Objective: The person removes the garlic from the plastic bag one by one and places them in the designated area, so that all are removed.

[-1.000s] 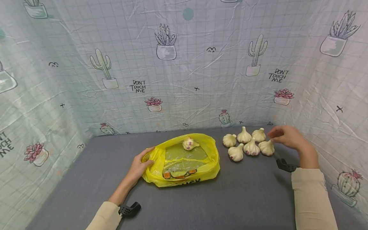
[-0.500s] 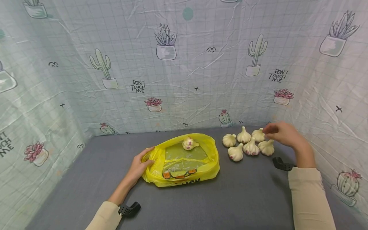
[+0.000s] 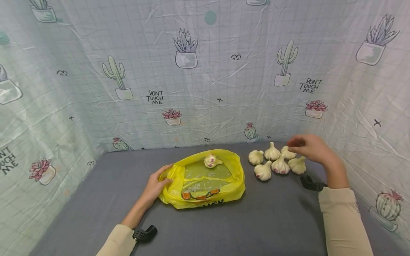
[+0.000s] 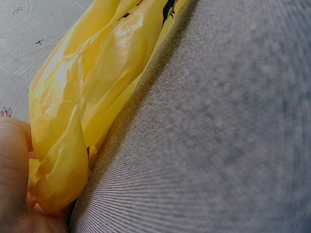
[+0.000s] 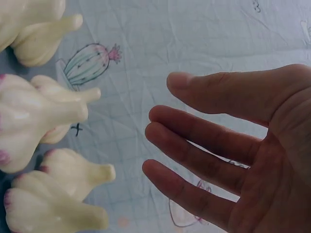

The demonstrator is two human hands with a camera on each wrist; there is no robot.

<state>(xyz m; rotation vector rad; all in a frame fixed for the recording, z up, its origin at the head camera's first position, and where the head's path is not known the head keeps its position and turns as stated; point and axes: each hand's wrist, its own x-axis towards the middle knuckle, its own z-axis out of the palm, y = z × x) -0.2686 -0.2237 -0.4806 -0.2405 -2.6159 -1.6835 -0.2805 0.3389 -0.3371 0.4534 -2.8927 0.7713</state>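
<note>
A yellow plastic bag (image 3: 174, 202) lies on the table with its mouth spread open. One garlic bulb (image 3: 211, 160) with purple marks sits inside, toward the far side. My left hand (image 3: 154, 185) holds the bag's left end; in the left wrist view the crumpled yellow film (image 4: 63, 170) runs between thumb and fingers. Several whitish garlic bulbs (image 3: 280, 165) stand grouped right of the bag. Over the back right bulb (image 3: 287, 153) hovers my right hand (image 3: 312, 149), partly covering it. In the right wrist view its fingers (image 5: 194, 150) are loosely extended, apart from the bulbs and holding nothing.
A grey cloth covers the table (image 3: 224, 227). Behind and at both sides hangs a pale curtain (image 3: 205, 81) printed with potted cacti. Each wrist wears a black camera mount, such as the right mount (image 3: 312, 184).
My right hand has moved leftward from the right edge of the garlic group to above the back right bulb. The left hand and bag have stayed in place.
</note>
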